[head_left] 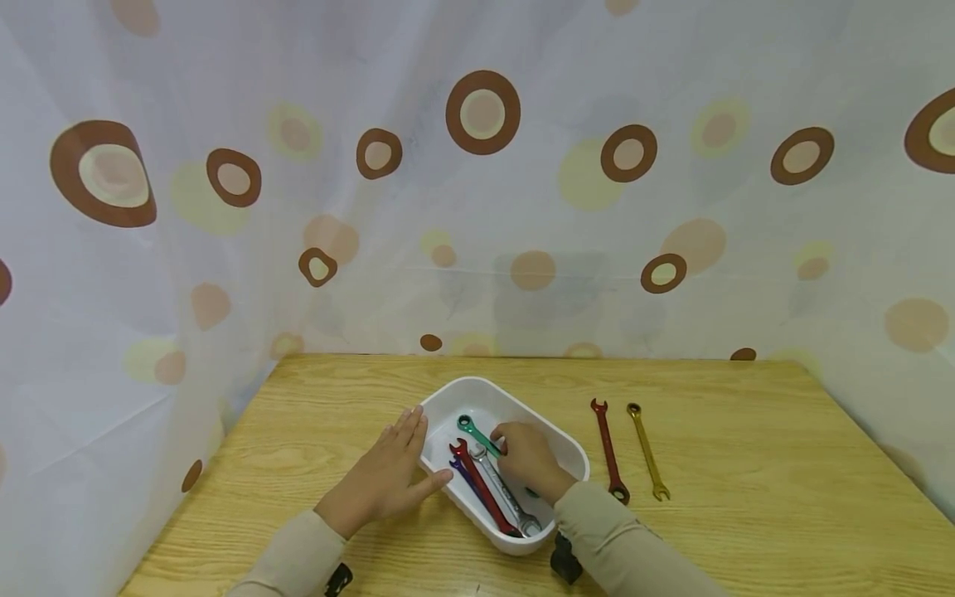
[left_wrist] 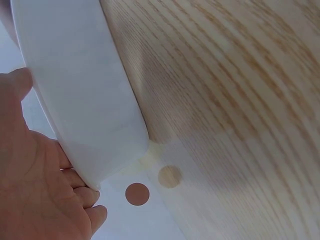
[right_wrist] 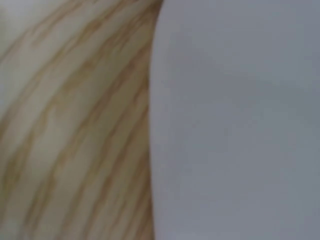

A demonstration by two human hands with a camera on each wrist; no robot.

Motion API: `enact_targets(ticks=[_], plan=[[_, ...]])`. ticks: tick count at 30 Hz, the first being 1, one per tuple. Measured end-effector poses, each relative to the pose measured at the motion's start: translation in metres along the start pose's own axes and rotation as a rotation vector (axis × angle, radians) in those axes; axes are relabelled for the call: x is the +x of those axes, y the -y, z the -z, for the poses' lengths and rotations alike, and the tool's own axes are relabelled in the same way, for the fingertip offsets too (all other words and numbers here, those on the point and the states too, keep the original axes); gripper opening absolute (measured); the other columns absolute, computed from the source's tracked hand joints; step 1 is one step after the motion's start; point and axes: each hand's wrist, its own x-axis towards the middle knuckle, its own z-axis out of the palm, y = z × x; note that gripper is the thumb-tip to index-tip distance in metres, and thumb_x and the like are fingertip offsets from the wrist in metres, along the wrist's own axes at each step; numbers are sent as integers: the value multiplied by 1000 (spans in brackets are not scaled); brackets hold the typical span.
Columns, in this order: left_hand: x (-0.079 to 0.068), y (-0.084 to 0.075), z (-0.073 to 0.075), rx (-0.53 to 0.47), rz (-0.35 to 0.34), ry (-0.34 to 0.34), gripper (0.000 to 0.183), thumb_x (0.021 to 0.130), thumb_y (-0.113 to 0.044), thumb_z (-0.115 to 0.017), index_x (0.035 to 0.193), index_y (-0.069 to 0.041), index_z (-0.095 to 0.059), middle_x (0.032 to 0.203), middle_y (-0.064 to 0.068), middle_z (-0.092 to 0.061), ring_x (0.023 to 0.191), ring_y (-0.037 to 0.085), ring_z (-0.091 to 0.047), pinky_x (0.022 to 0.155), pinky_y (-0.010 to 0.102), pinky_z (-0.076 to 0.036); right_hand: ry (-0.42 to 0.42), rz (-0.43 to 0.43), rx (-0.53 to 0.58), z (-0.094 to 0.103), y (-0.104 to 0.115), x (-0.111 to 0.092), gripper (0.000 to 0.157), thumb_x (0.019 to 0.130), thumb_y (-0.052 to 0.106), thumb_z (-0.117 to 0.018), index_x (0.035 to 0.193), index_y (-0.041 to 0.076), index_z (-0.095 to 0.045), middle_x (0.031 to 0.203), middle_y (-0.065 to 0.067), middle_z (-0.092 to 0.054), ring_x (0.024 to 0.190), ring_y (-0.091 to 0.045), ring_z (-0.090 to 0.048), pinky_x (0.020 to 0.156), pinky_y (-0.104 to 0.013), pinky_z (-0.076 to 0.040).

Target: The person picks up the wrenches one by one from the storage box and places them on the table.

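A white plastic tub (head_left: 457, 394) stands on the table, turned at an angle. Inside it lie a green ratcheting wrench (head_left: 476, 431), a red wrench (head_left: 485, 489), a silver combination wrench (head_left: 503, 489) and a purple wrench (head_left: 468, 479). My right hand (head_left: 528, 458) reaches into the tub and pinches the green wrench near its middle, hiding part of the shaft. With fingers extended, my left hand (head_left: 388, 477) rests against the tub's left rim. The left wrist view shows the fingertips (left_wrist: 86, 196) touching that rim. Only the tub's outer wall (right_wrist: 235, 120) and table appear in the right wrist view.
Right of the tub, another red wrench (head_left: 610, 452) and a gold wrench (head_left: 648, 452) lie side by side on the wooden table (head_left: 746, 464). A patterned curtain (head_left: 552, 315) hangs behind the table and along both sides.
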Motion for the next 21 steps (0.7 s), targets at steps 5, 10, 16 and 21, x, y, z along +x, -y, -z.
enact_targets(ticks=[5,10,16,21], plan=[[0,0,0,1,-2,-2,94,92,-69,-35,148,6,-24,157,21,-17,145,35,-14,115,51,-21,45,-20,-12,1,1,0,33,65,-7,-64,97,-1,-69,74,-4,-62,69,-16,-53,62,-31,-46],[0,0,0,-19,4,2,95,92,-69,-35,148,6,-24,157,21,-16,145,35,-14,115,51,-20,111,-50,-29,2,4,1,39,67,-8,-65,106,-1,-68,80,-5,-61,72,-17,-50,66,-32,-45],[-1,0,0,-23,2,3,95,92,-69,-35,149,6,-23,157,21,-16,145,36,-13,115,52,-20,196,-84,-78,3,7,0,48,70,-4,-71,117,3,-65,98,-7,-63,83,-18,-50,78,-38,-47],[-1,0,-1,-20,4,-2,94,92,-69,-35,149,6,-24,157,21,-16,145,36,-14,115,52,-20,223,-118,-42,6,9,0,50,71,-3,-71,120,3,-62,101,-8,-64,86,-19,-52,81,-41,-49]])
